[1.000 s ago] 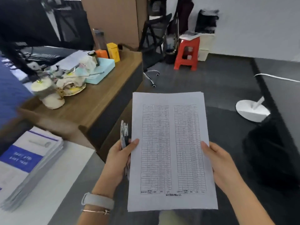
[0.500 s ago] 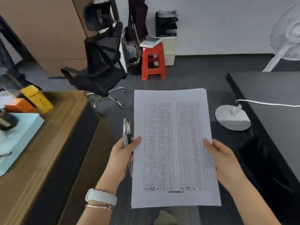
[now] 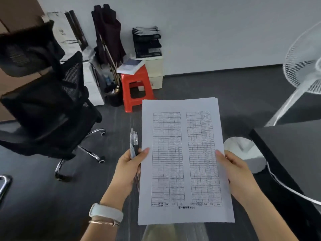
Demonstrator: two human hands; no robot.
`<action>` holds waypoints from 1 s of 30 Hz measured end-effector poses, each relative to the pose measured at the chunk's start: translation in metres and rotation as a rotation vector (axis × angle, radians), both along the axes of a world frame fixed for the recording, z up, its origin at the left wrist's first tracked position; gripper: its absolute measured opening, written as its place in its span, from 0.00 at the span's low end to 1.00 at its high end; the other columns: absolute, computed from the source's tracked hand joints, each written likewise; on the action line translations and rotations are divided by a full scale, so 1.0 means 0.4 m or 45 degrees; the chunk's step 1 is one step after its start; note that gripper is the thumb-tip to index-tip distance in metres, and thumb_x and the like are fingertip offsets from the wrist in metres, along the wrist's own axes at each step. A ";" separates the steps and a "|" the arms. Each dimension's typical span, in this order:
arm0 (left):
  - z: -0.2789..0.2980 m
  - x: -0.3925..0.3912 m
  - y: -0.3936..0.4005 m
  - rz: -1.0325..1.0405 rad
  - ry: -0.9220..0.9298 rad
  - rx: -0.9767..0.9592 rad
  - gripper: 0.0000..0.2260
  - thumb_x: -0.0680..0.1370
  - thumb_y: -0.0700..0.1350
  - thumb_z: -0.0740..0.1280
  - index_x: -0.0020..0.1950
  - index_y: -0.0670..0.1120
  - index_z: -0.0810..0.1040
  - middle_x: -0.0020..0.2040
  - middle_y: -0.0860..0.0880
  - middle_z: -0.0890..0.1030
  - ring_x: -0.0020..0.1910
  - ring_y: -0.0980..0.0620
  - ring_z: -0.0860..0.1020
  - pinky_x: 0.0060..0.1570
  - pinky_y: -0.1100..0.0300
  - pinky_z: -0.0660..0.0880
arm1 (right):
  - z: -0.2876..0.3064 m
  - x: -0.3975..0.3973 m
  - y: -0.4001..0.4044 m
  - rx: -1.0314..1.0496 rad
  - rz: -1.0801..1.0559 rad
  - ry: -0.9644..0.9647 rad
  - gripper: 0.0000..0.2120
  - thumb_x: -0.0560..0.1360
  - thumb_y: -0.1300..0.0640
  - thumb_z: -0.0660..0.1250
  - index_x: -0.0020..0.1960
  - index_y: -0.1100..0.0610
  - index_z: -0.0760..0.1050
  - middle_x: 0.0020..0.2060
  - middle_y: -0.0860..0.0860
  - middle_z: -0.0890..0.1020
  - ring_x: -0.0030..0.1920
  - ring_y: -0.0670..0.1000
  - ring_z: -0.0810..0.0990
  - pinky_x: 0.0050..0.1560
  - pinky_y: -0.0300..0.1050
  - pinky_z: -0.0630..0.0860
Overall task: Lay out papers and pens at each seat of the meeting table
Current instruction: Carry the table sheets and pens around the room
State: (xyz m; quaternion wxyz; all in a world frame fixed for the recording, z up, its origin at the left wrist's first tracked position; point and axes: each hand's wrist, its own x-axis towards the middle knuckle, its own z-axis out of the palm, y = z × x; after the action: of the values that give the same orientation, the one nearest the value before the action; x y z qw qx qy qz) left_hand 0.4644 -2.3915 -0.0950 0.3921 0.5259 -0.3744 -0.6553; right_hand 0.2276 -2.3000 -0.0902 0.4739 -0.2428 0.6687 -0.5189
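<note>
Papers: I hold the stack of printed sheets upright in front of me, clear of any surface, printed tables facing me, so I can peel off one set per seat. Offset edges at the top right corner show more than one sheet.

Left hand: my left hand pinches the left edge of the stack, thumb on the front, the other fingers curled behind. The same hand clamps the pens against the palm, their tips sticking up just beside the paper edge. I judge this keeps both supplies in one hand for dealing out.

Right hand: my right hand grips the right edge, thumb pressed on the front face, fingers wrapped behind and hidden. It steadies the sheets so they don't flop or fan.

Meeting surface: a dark counter sits to my right, its corner near my right hand. Nothing is laid on the part I can see; whether this is the meeting table I cannot say for sure.

Surroundings: a black mesh office chair stands to my left, a red plastic stool carrying a small pile of booklets ahead, and a white standing fan at the right, its round base on the floor beside the counter.

Progress: no seat served in view; I judge the laying-out has not begun.
</note>
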 end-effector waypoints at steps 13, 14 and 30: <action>-0.015 -0.464 -0.895 -0.253 -0.028 -0.013 0.06 0.70 0.45 0.73 0.40 0.45 0.78 0.44 0.41 0.80 0.38 0.46 0.71 0.34 0.58 0.65 | -0.007 -0.410 -0.773 0.012 -0.271 0.015 0.11 0.76 0.49 0.64 0.44 0.55 0.82 0.44 0.52 0.86 0.48 0.56 0.84 0.58 0.59 0.77; -0.024 -0.518 -0.966 -0.277 -0.030 -0.025 0.07 0.69 0.45 0.73 0.42 0.45 0.78 0.45 0.41 0.79 0.37 0.48 0.71 0.34 0.59 0.65 | -0.015 -0.458 -0.838 0.004 -0.288 0.015 0.11 0.76 0.50 0.64 0.44 0.55 0.82 0.44 0.52 0.86 0.48 0.56 0.84 0.57 0.58 0.77; 0.004 -1.467 -1.874 -0.587 -0.083 -0.080 0.05 0.73 0.41 0.70 0.38 0.45 0.77 0.35 0.46 0.77 0.26 0.57 0.68 0.23 0.68 0.65 | 0.016 -1.285 -1.614 -0.019 -0.629 -0.019 0.11 0.77 0.50 0.63 0.46 0.54 0.82 0.44 0.53 0.86 0.46 0.56 0.85 0.53 0.57 0.79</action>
State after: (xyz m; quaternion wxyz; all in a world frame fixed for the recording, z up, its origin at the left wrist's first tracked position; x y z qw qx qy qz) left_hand -0.1224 -3.1410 -0.0934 0.2361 0.4350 -0.5173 -0.6981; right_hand -0.2865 -2.9457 -0.0839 0.3357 -0.0717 0.7005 -0.6257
